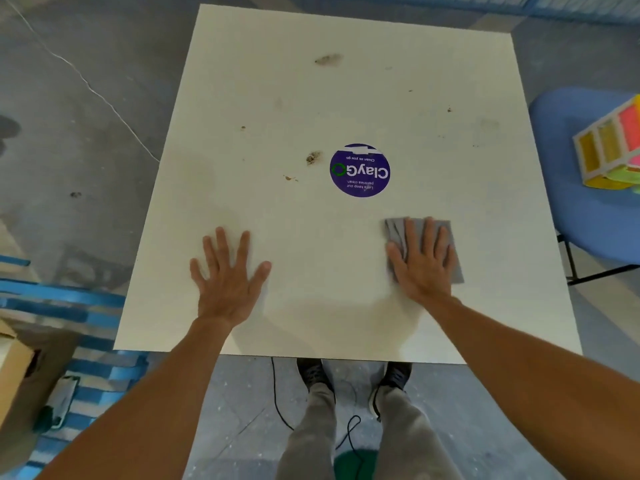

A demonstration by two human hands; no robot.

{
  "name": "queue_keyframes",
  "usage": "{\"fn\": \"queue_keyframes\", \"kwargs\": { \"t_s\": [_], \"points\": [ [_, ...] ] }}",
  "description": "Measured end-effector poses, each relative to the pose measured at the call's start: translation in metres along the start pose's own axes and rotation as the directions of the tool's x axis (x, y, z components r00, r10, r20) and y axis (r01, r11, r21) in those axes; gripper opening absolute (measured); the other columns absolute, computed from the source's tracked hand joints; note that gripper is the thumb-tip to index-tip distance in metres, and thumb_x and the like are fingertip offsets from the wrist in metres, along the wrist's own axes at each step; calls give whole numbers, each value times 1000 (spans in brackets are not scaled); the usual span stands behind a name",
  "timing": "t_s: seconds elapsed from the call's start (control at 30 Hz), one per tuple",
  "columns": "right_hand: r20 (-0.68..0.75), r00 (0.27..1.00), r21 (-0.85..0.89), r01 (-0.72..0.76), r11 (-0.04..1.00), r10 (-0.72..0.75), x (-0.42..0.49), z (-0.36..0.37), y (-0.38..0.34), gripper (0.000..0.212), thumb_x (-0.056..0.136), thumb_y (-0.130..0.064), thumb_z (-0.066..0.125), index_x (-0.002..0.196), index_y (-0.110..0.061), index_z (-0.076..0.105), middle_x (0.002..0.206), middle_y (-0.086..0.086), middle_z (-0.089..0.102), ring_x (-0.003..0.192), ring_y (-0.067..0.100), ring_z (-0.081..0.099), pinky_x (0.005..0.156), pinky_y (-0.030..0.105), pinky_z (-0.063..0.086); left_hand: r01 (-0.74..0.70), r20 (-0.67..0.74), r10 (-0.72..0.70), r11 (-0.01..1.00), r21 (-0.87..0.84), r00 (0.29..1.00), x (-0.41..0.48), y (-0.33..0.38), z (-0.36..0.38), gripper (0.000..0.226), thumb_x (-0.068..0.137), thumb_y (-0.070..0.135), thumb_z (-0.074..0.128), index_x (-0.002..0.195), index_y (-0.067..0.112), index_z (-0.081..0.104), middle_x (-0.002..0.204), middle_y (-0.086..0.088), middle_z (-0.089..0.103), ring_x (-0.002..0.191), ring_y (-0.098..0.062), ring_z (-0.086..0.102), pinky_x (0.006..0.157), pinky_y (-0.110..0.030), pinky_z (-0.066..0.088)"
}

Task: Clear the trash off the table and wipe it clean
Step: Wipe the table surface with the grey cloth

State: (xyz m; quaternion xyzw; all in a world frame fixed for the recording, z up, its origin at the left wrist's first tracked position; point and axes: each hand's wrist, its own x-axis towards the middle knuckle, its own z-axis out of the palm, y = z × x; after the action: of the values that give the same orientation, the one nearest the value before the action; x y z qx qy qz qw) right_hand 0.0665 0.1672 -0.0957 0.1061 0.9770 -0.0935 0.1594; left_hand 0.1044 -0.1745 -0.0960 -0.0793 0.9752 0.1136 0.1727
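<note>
Grey cloth [396, 230] flat on the near right of the white table [242, 81], pinned under the right hand [424, 261] with fingers spread — likely for even wiping pressure — left hand [228, 271] splayed bare on the top, probably bracing; brown stains [313, 157] farther off, unwiped.

Grey concrete floor [86, 140] crossed by a thin pale line [86, 81]. A blue chair [571, 209] at right bears a bright multicoloured box [613, 147]. At left, a cardboard box [17, 368] beside blue slats [69, 299]; a black cable [276, 396] lies nearer
</note>
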Motion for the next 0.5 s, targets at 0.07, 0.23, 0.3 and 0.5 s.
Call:
{"fn": "queue_keyframes", "kwargs": {
  "t_s": [0.07,0.23,0.3,0.5],
  "points": [
    [18,999,50,-46,998,45,7,-1,-24,70,97,-62,13,153,-33,-15,163,9,-17,149,33,-14,120,53,-5,-26,13,26,1000,17,1000,3,-4,-2,69,95,67,8,152,40,-18,160,-4,-29,147,-27,-27,118,-57,-6],
    [26,935,-22,353,935,-352,-54,27,-80,63,100,-56,3,156,-29,-9,163,8,-15,149,30,-18,120,51,-5,-77,-36,79,996,41,996,8,-11,-3,67,95,68,4,154,40,-13,163,-6,-21,150,-30,-18,119,-56,-1],
    [34,868,-85,496,864,-495,-82,38,-78,59,103,-51,10,157,-28,1,164,8,-7,150,30,-11,120,53,5,-78,-60,81,996,48,995,7,-11,-2,67,94,67,3,154,39,-10,164,-6,-16,150,-30,-15,119,-56,1],
    [6,925,-147,378,914,-381,-58,23,-15,60,101,-53,6,156,-32,-7,164,6,-9,150,30,-11,120,53,7,-74,0,74,997,31,997,8,-12,-5,65,97,64,7,153,40,-13,162,-4,-24,149,-29,-22,119,-55,-4]
  ]
}}
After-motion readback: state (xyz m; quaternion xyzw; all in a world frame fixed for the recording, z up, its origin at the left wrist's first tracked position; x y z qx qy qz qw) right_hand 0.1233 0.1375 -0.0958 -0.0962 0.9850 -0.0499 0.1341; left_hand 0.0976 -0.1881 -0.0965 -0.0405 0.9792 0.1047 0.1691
